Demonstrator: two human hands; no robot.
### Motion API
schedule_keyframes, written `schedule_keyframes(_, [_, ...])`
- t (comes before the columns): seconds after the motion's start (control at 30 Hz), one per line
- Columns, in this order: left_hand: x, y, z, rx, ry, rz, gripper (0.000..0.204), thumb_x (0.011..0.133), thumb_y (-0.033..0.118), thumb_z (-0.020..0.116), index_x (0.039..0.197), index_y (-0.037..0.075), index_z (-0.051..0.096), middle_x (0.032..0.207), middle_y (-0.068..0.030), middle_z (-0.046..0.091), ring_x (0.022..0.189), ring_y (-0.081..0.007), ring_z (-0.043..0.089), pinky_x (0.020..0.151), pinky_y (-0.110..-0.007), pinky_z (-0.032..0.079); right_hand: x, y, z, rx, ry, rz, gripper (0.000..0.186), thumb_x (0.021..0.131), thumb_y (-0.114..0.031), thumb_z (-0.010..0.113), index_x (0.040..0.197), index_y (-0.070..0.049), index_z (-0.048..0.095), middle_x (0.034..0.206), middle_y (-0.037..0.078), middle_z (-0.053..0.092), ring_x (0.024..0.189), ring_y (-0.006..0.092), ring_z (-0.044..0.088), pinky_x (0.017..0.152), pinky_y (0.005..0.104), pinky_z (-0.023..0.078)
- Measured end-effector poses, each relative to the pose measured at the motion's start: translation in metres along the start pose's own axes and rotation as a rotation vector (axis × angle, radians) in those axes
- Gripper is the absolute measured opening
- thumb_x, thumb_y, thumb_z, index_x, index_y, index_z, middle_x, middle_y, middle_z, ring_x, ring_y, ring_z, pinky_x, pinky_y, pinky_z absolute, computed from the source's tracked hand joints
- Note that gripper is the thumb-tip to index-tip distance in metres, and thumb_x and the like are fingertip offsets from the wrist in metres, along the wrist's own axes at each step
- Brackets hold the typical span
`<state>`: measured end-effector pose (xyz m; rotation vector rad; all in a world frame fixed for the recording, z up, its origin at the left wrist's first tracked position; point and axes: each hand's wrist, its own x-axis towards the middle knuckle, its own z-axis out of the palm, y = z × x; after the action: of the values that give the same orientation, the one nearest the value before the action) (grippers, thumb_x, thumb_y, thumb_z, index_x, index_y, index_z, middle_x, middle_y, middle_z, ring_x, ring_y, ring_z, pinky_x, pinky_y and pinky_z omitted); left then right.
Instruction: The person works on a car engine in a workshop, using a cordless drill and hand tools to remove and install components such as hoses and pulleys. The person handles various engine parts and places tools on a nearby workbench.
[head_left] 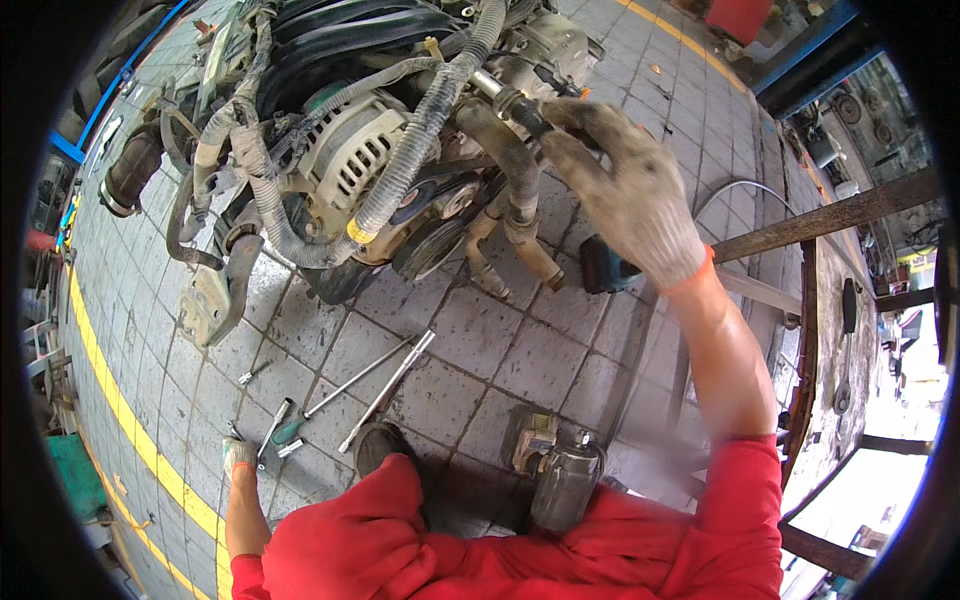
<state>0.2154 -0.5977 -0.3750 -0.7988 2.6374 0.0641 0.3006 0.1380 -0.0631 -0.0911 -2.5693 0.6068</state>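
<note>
In the head view, at upper right of centre, a socket tool [527, 116], chrome toward its tip and dark near the glove, is pinched at its dark end by the gloved right hand [640, 190]; its tip is set against the engine [480, 150] at upper centre. A teal-and-black power tool [598, 265] is partly hidden beside the wrist. At lower left, the gloved left hand [240, 453] is held low, near a green-handled tool [288, 433]; whether its fingers are closed cannot be told. Beside these, a chrome extension bar [386, 392] is laid on the tiled floor [460, 385].
</note>
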Motion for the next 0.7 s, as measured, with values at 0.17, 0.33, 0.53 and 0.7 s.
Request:
schedule_keyframes(0.17, [-0.019,0.029,0.001,-0.106,0.411,0.318,0.044,0.094,0.022,0.076,0.131,0.002,0.065,0.128,-0.0271,0.069,0.119,-0.0457,0.069,0.096,-0.054,0.057,0.028,0.037,0.035,-0.455,-0.014,-0.129,0.046,0.093,0.004,0.063,0.140,0.002,0.062,0.131,0.027,0.072,0.115,0.0447,0.072,0.096,0.0500,0.061])
schedule_keyframes(0.33, [-0.112,0.131,-0.024,-0.503,0.097,1.004,0.029,0.103,0.016,0.072,0.129,0.003,0.071,0.113,-0.0181,0.076,0.097,-0.0319,0.075,0.089,-0.041,0.060,0.060,0.030,0.024,-0.054,-0.235,0.297,0.039,0.106,-0.012,0.057,0.142,-0.001,0.065,0.127,0.024,0.075,0.116,0.0402,0.073,0.100,0.0453,0.058])
schedule_keyframes(0.53, [-0.313,0.285,-0.172,-0.293,-0.272,1.864,0.032,0.091,0.012,0.081,0.121,0.006,0.071,0.115,-0.0166,0.073,0.103,-0.0349,0.074,0.089,-0.045,0.060,0.061,0.027,0.019,0.226,-0.144,0.468,0.038,0.107,-0.028,0.067,0.138,-0.007,0.074,0.130,0.017,0.076,0.116,0.0263,0.074,0.103,0.0359,0.056])
schedule_keyframes(0.7, [-0.367,0.394,-0.199,-0.373,0.132,2.084,0.057,0.094,0.019,0.079,0.142,-0.001,0.056,0.127,-0.0257,0.067,0.114,-0.0425,0.070,0.097,-0.046,0.060,0.070,0.048,0.025,-0.447,-0.105,-0.176,0.031,0.104,-0.019,0.063,0.132,-0.018,0.078,0.128,0.016,0.077,0.109,0.0334,0.078,0.097,0.0490,0.062])
